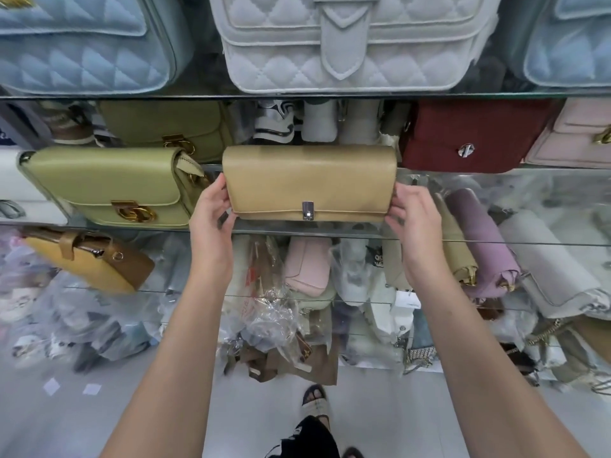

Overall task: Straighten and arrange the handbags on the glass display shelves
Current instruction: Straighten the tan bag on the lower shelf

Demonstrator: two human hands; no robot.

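no brand name can be read on any bag. the red print on a crumpled clear plastic wrapper [253, 279] low down is blurred, and a white paper tag [408, 304] near it carries text too small to make out.

the tan flat flap handbag with a small silver clasp [309, 183] stands upright and face-on at the front of the middle glass shelf [496, 241]. it sits between an olive-green leather flap bag with a gold clasp [109, 186] and a dark red bag with a round silver lock [469, 133]. the left hand [211, 206] grips its left end, thumb on the front and fingers curled under the corner. the right hand [413, 209] holds the right end, its fingertips hidden behind the bag.

on the shelf above, a white quilted bag with a pointed strap [350, 44] is cut off at the top edge. the stock behind the tan bag is mostly hidden, and the wrapped goods seen through the glass are hard to tell apart.
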